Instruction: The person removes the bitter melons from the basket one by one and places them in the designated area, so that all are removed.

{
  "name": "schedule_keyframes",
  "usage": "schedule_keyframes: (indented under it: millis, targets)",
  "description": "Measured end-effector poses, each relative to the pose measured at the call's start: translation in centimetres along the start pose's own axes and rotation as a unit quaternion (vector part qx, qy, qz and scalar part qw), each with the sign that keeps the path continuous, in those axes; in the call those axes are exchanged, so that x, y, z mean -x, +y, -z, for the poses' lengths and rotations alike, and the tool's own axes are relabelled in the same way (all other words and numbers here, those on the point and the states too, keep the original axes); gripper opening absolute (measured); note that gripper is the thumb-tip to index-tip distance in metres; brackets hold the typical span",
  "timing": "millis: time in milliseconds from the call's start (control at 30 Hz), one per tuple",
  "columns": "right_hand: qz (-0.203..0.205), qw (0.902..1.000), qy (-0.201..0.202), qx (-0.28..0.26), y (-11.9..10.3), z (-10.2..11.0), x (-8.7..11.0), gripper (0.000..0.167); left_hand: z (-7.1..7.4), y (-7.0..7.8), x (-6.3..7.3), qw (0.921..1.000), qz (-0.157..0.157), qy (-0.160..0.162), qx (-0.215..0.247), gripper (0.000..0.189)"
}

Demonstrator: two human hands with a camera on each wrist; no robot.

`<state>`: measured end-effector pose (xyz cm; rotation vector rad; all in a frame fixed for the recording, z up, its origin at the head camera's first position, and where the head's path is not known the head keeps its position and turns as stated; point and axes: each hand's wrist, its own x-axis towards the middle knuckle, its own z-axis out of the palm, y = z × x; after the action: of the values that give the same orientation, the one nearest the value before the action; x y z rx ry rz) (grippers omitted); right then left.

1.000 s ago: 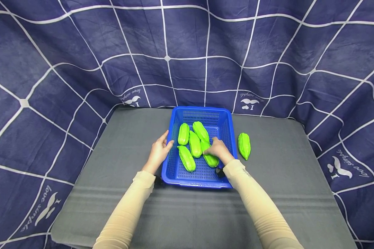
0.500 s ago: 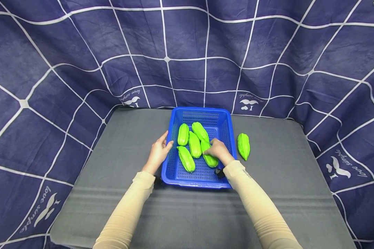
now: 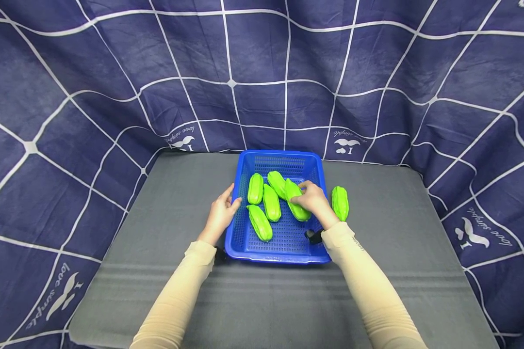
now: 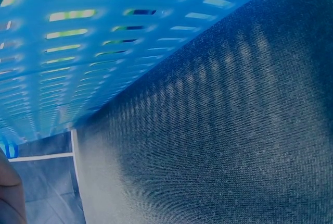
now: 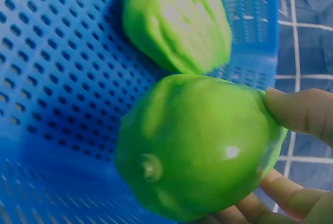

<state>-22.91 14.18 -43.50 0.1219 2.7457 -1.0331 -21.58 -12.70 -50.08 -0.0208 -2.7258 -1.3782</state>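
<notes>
My right hand [image 3: 313,199] grips a bright green, ribbed bitter melon [image 3: 297,206] over the right part of the blue basket [image 3: 275,258]. In the right wrist view, thumb and fingers [image 5: 299,110] pinch one end of that bitter melon, whose other end, with a small stem nub, faces the camera. Several more bitter melons [image 3: 260,224] lie in the basket, mostly at its left and middle. My left hand [image 3: 221,213] holds the basket's left rim, thumb over the edge and fingers outside; only part of this hand shows in the left wrist view, beside the slotted basket wall [image 4: 78,94].
Another bitter melon [image 3: 340,202] lies on the grey tabletop [image 3: 388,218], right of the basket. A dark blue checked curtain [image 3: 262,77] hangs behind the table and along both sides. A black wrist device [image 3: 313,236] is under my right wrist, over the basket.
My right hand has lifted a bitter melon from the basket's lower right and moved it slightly up and right. The left hand stays at the rim.
</notes>
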Motion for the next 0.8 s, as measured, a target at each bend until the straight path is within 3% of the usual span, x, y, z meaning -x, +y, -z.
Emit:
schedule_keyframes:
  millis: [333, 800]
  targets:
    - [-0.001, 0.9958, 0.07, -0.058, 0.5, 2.8, 0.2, 0.063, 0.1, 0.0, 0.0, 1.0, -0.005, -0.001, 0.001, 0.056]
    - [-0.008, 0.9767, 0.179, -0.118, 2.7, 7.4, 0.6, 0.057, 0.0, 0.0, -0.1, 0.9999, -0.012, 0.0, -0.001, 0.056]
